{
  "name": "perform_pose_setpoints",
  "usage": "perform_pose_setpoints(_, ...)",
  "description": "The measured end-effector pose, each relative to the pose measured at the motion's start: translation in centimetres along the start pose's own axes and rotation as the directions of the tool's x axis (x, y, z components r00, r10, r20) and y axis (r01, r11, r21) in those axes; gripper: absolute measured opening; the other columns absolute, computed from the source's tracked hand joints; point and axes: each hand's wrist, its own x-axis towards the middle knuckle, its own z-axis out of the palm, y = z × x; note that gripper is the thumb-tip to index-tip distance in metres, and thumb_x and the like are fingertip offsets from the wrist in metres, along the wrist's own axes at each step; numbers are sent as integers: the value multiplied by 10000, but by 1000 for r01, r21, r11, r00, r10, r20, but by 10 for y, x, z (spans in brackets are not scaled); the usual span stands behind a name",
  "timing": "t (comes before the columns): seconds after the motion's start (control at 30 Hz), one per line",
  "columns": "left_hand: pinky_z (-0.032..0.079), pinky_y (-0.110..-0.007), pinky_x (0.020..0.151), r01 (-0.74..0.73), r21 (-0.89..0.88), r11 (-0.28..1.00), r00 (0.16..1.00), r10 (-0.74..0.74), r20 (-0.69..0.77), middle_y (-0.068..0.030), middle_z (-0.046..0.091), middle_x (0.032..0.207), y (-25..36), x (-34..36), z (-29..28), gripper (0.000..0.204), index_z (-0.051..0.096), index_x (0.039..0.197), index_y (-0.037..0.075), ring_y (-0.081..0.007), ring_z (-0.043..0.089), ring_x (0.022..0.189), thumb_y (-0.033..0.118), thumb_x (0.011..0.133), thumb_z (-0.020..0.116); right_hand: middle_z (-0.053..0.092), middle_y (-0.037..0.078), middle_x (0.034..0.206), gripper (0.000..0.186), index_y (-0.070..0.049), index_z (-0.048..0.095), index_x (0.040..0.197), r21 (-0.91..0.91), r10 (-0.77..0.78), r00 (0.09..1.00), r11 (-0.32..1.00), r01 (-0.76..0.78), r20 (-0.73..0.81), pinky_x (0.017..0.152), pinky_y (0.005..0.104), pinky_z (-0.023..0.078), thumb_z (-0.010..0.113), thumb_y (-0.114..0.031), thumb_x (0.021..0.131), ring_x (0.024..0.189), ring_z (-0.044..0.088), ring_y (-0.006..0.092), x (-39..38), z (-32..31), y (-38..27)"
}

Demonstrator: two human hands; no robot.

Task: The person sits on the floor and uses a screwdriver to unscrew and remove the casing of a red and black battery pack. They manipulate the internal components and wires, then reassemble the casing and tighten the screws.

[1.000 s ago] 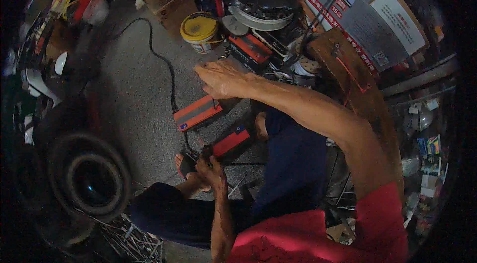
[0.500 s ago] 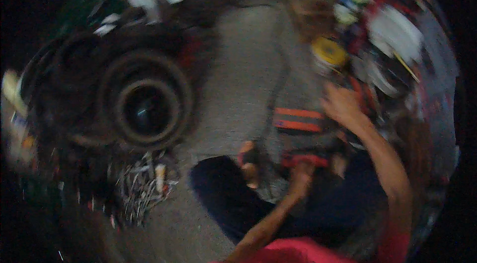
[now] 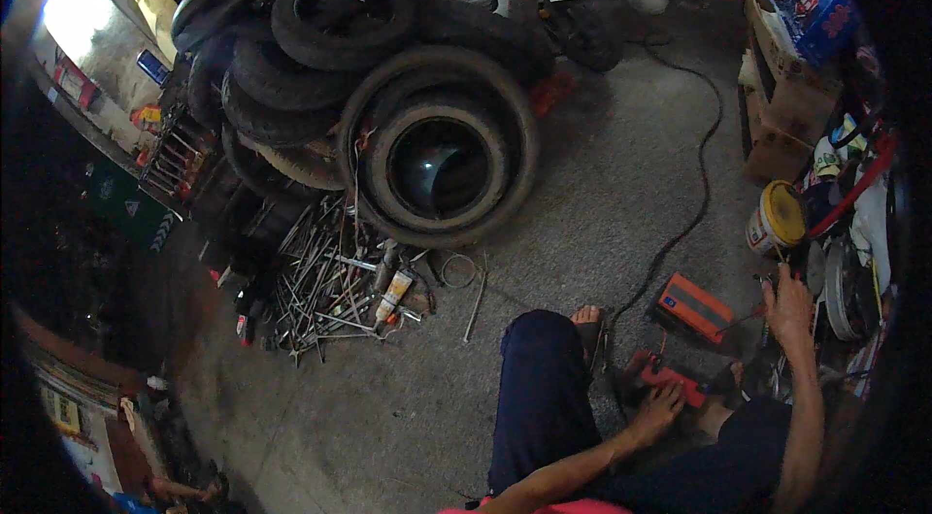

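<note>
My left hand lies on a red-and-black block on the floor between my legs, its fingers curled over the red top. My right hand is raised just below a white tub with a yellow lid. Its fingers are bent together, and a thin red lead runs to them from the side of an orange-and-black box. What the fingers pinch is too small and dark to make out. The box sits on the floor beyond the block, left of that hand.
Stacked old tyres fill the far left, with a heap of metal tools before them. A black cable snakes across the concrete floor. Cardboard boxes and clutter line the right side. A small bike stands at the back.
The view has swung left and sharpened from a blur, so the scene sits further right. My left hand stays on the red-and-black block, and my right hand stays below the yellow-lidded tub.
</note>
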Motion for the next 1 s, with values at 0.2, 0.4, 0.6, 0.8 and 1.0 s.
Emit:
perform_pose_setpoints(0.2, 362, -409, 1032, -61, -228, 972, 974, 8, -226, -173, 493, 1324, 11, -11, 4, 422, 504, 1291, 16, -332, 446, 1248, 100, 878, 487, 558, 235, 1166, 628, 20, 423, 1287, 131, -63, 985, 990, 42, 161, 930, 433, 458, 704, -159, 755, 1118, 544, 399, -18, -25, -2)
perform_pose_setpoints(0.4, 353, -535, 981, -46, -1, 999, 996, 46, -72, -205, 406, 1389, -8, -1, -63, 618, 464, 1321, 43, -378, 393, 1265, 65, 727, 635, 640, 265, 861, 376, 32, 477, 1061, 92, -73, 997, 993, 73, -11, 715, 520, 476, 617, -257, 867, 841, 631, 434, 5, -19, -22)
perform_pose_setpoints(0.6, 369, -532, 928, -62, 71, 996, 991, 70, -115, -211, 414, 1378, -14, -4, -46, 552, 517, 1272, 54, -399, 405, 1233, 104, 738, 647, 635, 236, 748, 314, 46, 482, 1003, 183, -297, 895, 911, 370, -333, 680, 507, 480, 578, -230, 888, 750, 634, 429, -8, 8, -14)
perform_pose_setpoints(0.8, 390, -523, 909, -18, -167, 986, 991, -5, -134, -194, 473, 1295, -13, 0, -52, 480, 549, 1230, 28, -401, 439, 1166, 130, 771, 647, 601, 280, 956, 354, 69, 457, 1052, 158, -268, 956, 946, 284, -118, 777, 489, 483, 570, -212, 869, 956, 613, 410, -8, -8, -31)
perform_pose_setpoints(1.0, 426, -472, 894, -68, -304, 950, 990, 28, -136, -171, 523, 1192, -21, 42, -56, 530, 531, 1291, 55, -376, 484, 1059, 185, 792, 653, 630, 231, 848, 376, 54, 465, 1066, 115, -234, 931, 955, 275, -281, 733, 464, 509, 585, -239, 864, 865, 643, 392, -10, 4, -25)
